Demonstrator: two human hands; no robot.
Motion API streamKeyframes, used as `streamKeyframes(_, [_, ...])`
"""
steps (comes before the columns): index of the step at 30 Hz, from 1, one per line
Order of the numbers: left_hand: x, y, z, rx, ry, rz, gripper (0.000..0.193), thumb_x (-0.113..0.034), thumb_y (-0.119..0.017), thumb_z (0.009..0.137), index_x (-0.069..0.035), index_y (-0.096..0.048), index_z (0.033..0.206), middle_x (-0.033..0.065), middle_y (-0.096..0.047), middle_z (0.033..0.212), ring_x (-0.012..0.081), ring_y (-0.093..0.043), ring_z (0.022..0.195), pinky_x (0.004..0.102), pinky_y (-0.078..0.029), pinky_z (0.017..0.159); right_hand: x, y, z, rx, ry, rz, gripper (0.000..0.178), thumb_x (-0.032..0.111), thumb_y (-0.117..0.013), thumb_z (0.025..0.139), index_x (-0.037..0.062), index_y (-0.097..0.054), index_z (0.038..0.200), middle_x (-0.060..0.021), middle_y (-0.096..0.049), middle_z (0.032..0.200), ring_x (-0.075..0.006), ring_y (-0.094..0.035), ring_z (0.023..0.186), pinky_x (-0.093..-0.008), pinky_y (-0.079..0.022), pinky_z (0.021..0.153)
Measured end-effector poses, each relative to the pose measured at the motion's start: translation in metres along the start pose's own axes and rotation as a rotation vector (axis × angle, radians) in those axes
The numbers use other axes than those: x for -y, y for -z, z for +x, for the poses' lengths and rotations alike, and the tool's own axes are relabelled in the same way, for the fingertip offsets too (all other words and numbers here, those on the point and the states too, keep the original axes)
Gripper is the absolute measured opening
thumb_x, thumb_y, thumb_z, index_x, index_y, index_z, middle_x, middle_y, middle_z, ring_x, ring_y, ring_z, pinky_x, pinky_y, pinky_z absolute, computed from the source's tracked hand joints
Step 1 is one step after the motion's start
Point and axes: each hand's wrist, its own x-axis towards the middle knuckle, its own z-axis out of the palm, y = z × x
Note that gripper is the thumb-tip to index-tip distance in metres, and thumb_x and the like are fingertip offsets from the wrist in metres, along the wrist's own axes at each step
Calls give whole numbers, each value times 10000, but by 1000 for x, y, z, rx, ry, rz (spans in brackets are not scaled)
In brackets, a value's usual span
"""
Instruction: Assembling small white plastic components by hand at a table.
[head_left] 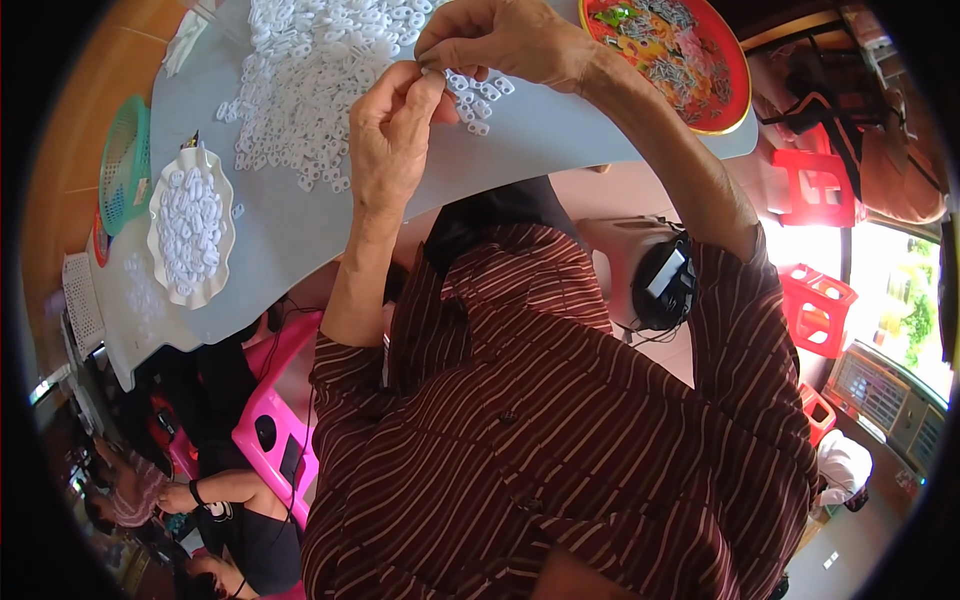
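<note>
My left hand (393, 135) and my right hand (520, 45) meet above the grey table, their fingertips pressed together. Both hands are closed in a pinch. Whatever sits between the fingertips is too small and too covered to make out. Under and beside them lies a big heap of small white plastic pieces (315, 110), many with round holes. A few loose white pieces (480, 95) lie just below my right hand. To the right of that hand stands a round red tray (738, 75) with many small silvery metal parts on its patterned floor.
At the left of the table (290, 225) is a scalloped white dish (228, 245) full of white pieces. A green basket (120, 165) stands at the table's left edge. Pink stool (265, 430) and red stools (815, 190) are around; another person (250, 540) sits lower left.
</note>
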Motion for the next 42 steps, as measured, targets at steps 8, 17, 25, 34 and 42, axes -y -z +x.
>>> streamKeyframes(8, [-7,-19,7,-36,-105,-47,281,-254,-536,915,8,-620,859,16,-596,653,77,-503,615,224,-399,604,-22,4,-20,-94,-196,392,162,119,-633,787,-4,-674,884,-101,-657,734,-156,-603,665,-289,-479,616])
streamKeyframes(17, [2,-22,1,63,35,-107,182,-143,-538,860,4,-585,763,12,-516,633,93,-480,646,240,-394,644,-36,27,-40,-329,22,-146,123,109,-638,815,20,-674,893,-65,-669,729,-110,-628,664,-254,-507,622])
streamKeyframes(25, [18,-15,-13,35,-15,-158,190,-123,-522,861,12,-557,731,30,-501,621,137,-526,683,268,-420,690,-90,94,-64,-178,-128,-441,121,87,-634,742,-15,-664,799,-180,-624,671,-186,-600,594,-351,-479,567])
streamKeyframes(34, [13,-23,-10,51,-26,-96,188,-135,-530,857,13,-563,746,41,-510,624,145,-523,676,282,-435,702,-107,124,-86,-169,-178,-374,168,106,-642,696,-8,-686,811,-176,-658,729,-230,-632,627,-354,-505,604])
streamKeyframes(42, [16,-22,-10,59,-55,-65,203,-148,-521,860,17,-567,751,54,-509,616,155,-538,681,289,-438,699,-103,124,-92,-175,-176,-439,181,93,-644,694,2,-688,844,-164,-667,748,-222,-635,636,-353,-506,609])
